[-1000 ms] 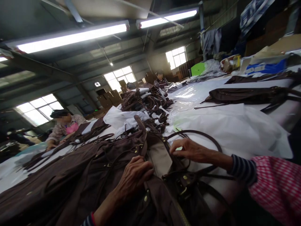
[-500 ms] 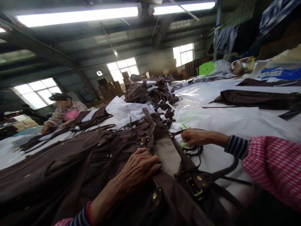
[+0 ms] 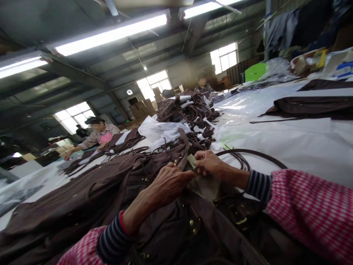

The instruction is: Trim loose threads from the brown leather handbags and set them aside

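Observation:
A dark brown bag (image 3: 165,228) with brass buckles and a zip lies in front of me, its light lining (image 3: 205,187) showing at the opening. My left hand (image 3: 165,184) is closed on the bag's edge at that opening, fingers bent. Just right of it, my right hand (image 3: 211,163) pinches a small pale green-beige tag (image 3: 191,160) between thumb and fingers. The two hands are close together above the lining. A long brown strap (image 3: 256,151) curves behind my right wrist.
Brown bags with many straps are piled (image 3: 187,108) beyond my hands, beside white wrapping (image 3: 160,129). More brown pieces (image 3: 314,106) lie on the white table (image 3: 303,141) at right. A person (image 3: 100,134) works at left, with others farther back.
My right hand has moved left to the bag's opening and now has the small tag in its fingers. My left hand has shifted slightly up and right. The camera view has turned a little left.

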{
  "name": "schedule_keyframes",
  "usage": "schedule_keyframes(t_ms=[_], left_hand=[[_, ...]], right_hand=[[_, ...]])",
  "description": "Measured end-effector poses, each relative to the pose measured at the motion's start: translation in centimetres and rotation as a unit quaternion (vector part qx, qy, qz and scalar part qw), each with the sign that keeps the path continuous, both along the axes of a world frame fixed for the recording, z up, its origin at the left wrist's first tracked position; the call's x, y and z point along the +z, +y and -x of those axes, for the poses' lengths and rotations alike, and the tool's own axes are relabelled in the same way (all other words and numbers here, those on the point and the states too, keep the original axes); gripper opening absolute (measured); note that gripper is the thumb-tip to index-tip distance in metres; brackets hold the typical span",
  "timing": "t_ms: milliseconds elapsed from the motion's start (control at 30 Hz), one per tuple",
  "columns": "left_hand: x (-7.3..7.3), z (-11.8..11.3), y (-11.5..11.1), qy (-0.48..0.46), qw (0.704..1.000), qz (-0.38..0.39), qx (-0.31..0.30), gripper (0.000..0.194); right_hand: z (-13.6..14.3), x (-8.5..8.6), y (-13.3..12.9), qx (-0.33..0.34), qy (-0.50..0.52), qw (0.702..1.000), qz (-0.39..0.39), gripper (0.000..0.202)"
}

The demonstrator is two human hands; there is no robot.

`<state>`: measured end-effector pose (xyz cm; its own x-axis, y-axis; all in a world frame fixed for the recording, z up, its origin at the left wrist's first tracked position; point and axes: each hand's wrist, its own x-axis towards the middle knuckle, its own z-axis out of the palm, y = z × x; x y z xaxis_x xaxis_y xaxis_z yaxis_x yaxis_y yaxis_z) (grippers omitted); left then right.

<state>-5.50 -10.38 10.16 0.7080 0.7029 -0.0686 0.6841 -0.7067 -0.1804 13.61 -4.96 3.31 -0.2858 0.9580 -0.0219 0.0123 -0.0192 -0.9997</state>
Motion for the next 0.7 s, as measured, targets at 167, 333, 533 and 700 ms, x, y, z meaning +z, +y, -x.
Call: schedule_keyframes(t_ms=[167,333,533,700], left_hand=[[-0.5,-0.7,-0.2,0.046,0.994,0.000,-0.094,0.019],[1.5,-0.2,-0.7,0.060,0.992,-0.002,-0.115,0.006],[2.5,-1.2,2.4,0.121,0.987,-0.020,-0.099,0.013],[-0.7,-2.7,5.6,0.148,0.986,-0.075,0.011,0.013]], right_hand=[[1.2,-3.1,0.0,-0.049,-0.041,0.998,0.005,0.013],[0.8,-3.3,0.1,-0.051,-0.031,0.998,-0.001,0.021],[0.9,-3.4,0.3,-0.058,0.001,0.998,0.024,0.023],[0.8,-3.9,0.3,-0.082,0.034,0.996,0.021,0.022]])
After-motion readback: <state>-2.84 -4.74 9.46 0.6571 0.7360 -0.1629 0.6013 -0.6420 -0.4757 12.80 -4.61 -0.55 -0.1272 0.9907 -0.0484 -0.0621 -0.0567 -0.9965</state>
